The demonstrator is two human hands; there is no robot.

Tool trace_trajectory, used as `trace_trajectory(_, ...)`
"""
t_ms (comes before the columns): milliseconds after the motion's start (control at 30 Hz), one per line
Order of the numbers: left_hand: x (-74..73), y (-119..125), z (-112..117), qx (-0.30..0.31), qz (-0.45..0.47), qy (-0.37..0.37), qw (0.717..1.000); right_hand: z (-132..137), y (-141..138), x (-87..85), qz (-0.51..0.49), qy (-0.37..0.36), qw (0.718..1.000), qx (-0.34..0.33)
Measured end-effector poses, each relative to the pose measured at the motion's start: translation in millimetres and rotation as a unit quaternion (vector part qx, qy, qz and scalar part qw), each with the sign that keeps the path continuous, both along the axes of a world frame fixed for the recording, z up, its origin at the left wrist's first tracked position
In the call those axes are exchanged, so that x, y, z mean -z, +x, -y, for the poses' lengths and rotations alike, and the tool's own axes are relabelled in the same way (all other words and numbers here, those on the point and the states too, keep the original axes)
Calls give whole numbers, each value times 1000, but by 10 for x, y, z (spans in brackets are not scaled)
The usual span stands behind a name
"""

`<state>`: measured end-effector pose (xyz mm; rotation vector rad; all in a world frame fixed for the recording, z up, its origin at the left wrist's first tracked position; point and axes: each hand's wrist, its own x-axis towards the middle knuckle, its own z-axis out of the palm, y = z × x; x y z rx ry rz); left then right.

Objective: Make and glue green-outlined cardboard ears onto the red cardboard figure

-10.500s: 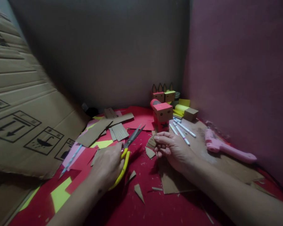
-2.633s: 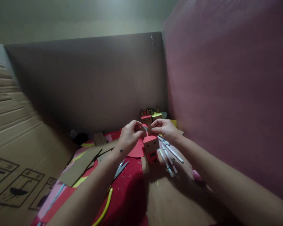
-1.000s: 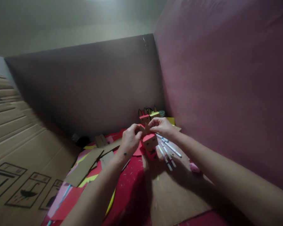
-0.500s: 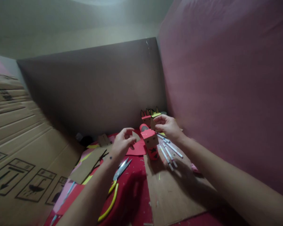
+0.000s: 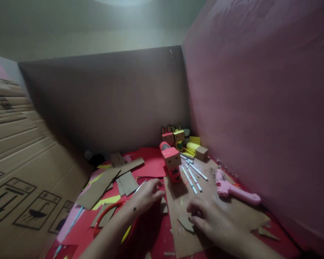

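My left hand [image 5: 148, 196] is low over the red surface, its fingers curled; whether anything is in them I cannot make out. Just below its thumb lies a small cardboard piece [image 5: 164, 206]. My right hand [image 5: 212, 219] is closed at the edge of a pointed cardboard piece [image 5: 185, 224], which rests on the cardboard sheet [image 5: 187, 244]. Beyond both hands stands a red tube figure [image 5: 173, 165] with a box-shaped cardboard head and black markings. Scissors with red handles [image 5: 108, 208] lie partly hidden under my left forearm; a yellow handle [image 5: 126, 233] shows beside them.
Several markers [image 5: 192, 177] lie right of the figure, and a pink glue gun [image 5: 236, 190] is farther right. Two eared figures [image 5: 167, 137] and a yellow tube [image 5: 193, 146] with a cardboard box stand behind. Cardboard scraps [image 5: 98, 190] and red paper [image 5: 151, 162] cover the left.
Both hands have come down and nearer from beside the red figure's head. The right hand's move uncovers the glue gun and yellow tube. The red figure stays where it was.
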<state>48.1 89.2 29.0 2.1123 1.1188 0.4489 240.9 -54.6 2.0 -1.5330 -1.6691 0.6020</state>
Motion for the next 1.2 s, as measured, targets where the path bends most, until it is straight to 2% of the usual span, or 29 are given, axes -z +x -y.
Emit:
trace_trajectory(100,-93,120,-77,-46,62,105,991,85,248,-128,55,46,996,57)
trace_trajectory(167,-174,230,-139,-71,114,161,978,130,475,-131,98,92,985,111)
trace_trajectory(233,-237,351,-198,-85,158,198,964,172,691,-38,146,121,969,157)
trace_trajectory(300,-268,463,-251,-84,190,211,955,203,849,111,323,164,906,219)
trace_trajectory(367,-271,547,-300,-72,215,201,953,215,934,251,358,157,888,241)
trace_trajectory(467,-261,585,-351,-59,243,170,953,191,975,369,370,135,887,240)
trace_trajectory(567,-277,518,-327,-54,258,130,956,145,1000,403,379,121,886,240)
trace_trajectory(767,-298,340,-27,-41,269,73,959,107,1039,433,374,104,889,242)
trace_trajectory(867,-227,321,76,-54,277,75,956,125,1040,442,368,110,890,246)
trace_trajectory(1033,-85,349,113,-75,283,70,954,145,1055,462,358,119,895,239)
trace_trajectory(1200,64,397,143,-57,262,32,963,198,1063,386,333,115,903,247)
